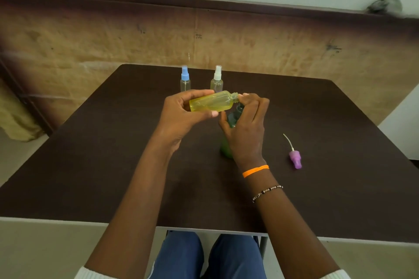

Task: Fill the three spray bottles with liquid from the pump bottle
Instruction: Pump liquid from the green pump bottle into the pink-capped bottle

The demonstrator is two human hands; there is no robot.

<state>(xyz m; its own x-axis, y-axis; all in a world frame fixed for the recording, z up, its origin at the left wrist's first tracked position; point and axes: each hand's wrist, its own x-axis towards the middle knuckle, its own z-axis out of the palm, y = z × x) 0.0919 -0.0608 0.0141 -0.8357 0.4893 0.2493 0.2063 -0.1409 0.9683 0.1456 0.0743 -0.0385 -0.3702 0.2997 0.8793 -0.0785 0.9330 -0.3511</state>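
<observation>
My left hand (181, 111) grips a small clear bottle (212, 102) that looks yellow-green, uncapped and held on its side with the open neck pointing right. My right hand (246, 124) rests on the head of the green pump bottle (226, 147), which stands on the table; its fingers curl over the pump right at the small bottle's neck. The pump head itself is hidden by the hand. The purple spray cap (294, 158) with its dip tube lies on the table to the right. Two capped spray bottles stand behind: one blue-capped (185, 79), one white-capped (217, 79).
The dark brown table (113, 165) has its front edge near my lap and its right edge close to the purple cap. A brown wall panel runs behind the table. My knees in blue trousers show below the front edge.
</observation>
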